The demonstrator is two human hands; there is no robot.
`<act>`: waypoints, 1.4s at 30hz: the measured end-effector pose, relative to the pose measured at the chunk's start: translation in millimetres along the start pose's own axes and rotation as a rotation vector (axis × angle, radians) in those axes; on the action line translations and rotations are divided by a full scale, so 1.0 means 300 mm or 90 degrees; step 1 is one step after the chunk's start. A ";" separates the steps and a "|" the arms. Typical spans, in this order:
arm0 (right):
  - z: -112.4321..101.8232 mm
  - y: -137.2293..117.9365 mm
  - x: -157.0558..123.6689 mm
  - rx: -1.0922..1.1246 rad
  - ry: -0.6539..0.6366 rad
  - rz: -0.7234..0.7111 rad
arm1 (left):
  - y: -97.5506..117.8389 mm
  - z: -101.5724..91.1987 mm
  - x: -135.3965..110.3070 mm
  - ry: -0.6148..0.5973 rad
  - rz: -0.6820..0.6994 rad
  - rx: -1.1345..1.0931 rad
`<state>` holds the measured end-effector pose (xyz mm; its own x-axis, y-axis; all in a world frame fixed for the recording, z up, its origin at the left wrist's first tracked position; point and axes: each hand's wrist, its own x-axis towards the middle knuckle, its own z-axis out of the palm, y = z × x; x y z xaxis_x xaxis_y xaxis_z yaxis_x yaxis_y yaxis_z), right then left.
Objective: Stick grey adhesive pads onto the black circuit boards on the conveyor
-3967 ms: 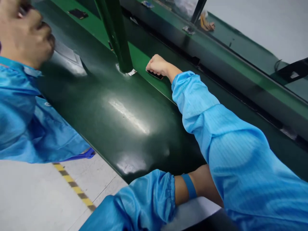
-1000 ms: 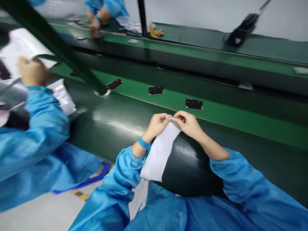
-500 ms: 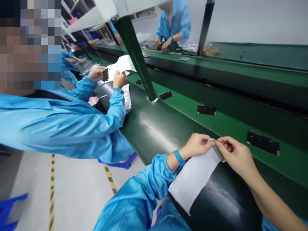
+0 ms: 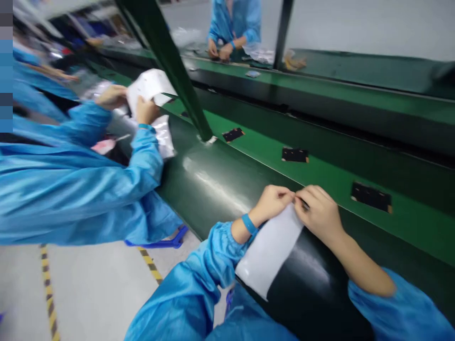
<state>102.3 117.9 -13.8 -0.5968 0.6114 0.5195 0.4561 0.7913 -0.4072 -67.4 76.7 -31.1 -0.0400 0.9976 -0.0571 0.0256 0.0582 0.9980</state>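
My left hand (image 4: 273,203), with a blue band at its wrist, is closed in a pinch at the far end of a white sheet (image 4: 272,258). Fingertip to fingertip with it, my right hand (image 4: 320,212) is also closed, its fingers curled inward. A small dark edge shows beneath the right fingers. What either hand pinches is hidden between the fingertips. The sheet lies on the dark green worktop (image 4: 213,184) and runs from under the hands toward my body.
Several flat black pieces, one a black panel (image 4: 371,197), lie along the bright green strip beyond my hands. A green post (image 4: 177,71) rises at the left. Beside me a co-worker's hands hold a white sheet (image 4: 147,87); another person works across the line.
My view has shifted, so the scene sits further left. My right hand has turned over, its back now upward; the grey strip seen between my hands earlier is now mostly hidden.
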 end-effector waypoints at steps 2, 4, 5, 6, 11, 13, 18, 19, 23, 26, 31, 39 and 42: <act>-0.001 -0.013 0.012 0.087 0.021 0.065 | 0.016 -0.010 0.003 0.010 0.003 -0.001; -0.004 -0.014 0.031 0.214 0.034 0.201 | 0.028 -0.023 0.012 0.033 -0.006 -0.011; -0.007 -0.010 0.041 0.274 0.037 0.271 | 0.032 -0.030 0.015 0.032 -0.018 -0.012; -0.010 -0.006 0.050 0.322 0.035 0.331 | 0.035 -0.035 0.017 0.025 -0.029 -0.015; -0.031 -0.007 0.075 0.376 -0.026 0.378 | 0.045 -0.042 0.008 -0.012 -0.044 -0.011; -0.033 -0.014 0.075 0.348 -0.041 0.348 | 0.048 -0.042 0.007 -0.014 -0.041 -0.007; -0.032 -0.022 0.071 0.291 -0.055 0.285 | 0.061 -0.043 0.011 -0.065 -0.039 -0.027; -0.032 -0.022 0.071 0.277 -0.059 0.271 | 0.062 -0.042 0.010 -0.080 -0.044 -0.031; -0.038 -0.020 0.070 0.225 -0.081 0.231 | 0.055 -0.037 0.007 -0.088 -0.055 -0.003; -0.037 -0.016 0.069 0.183 -0.101 0.216 | 0.043 -0.036 0.007 -0.072 -0.040 0.036; -0.028 -0.016 0.062 0.142 -0.114 0.148 | 0.028 -0.026 0.007 -0.052 -0.022 0.089; -0.029 0.088 0.214 0.369 -0.084 0.303 | 0.019 0.007 0.000 -0.025 -0.020 0.105; 0.032 0.161 0.367 0.454 -0.104 0.295 | 0.029 0.015 -0.010 -0.041 0.020 0.111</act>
<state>52.2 223.4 16.7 -0.5660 0.8192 0.0929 0.1860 0.2366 -0.9536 -62.5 74.3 -22.3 0.0278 0.9991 -0.0330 0.1982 0.0269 0.9798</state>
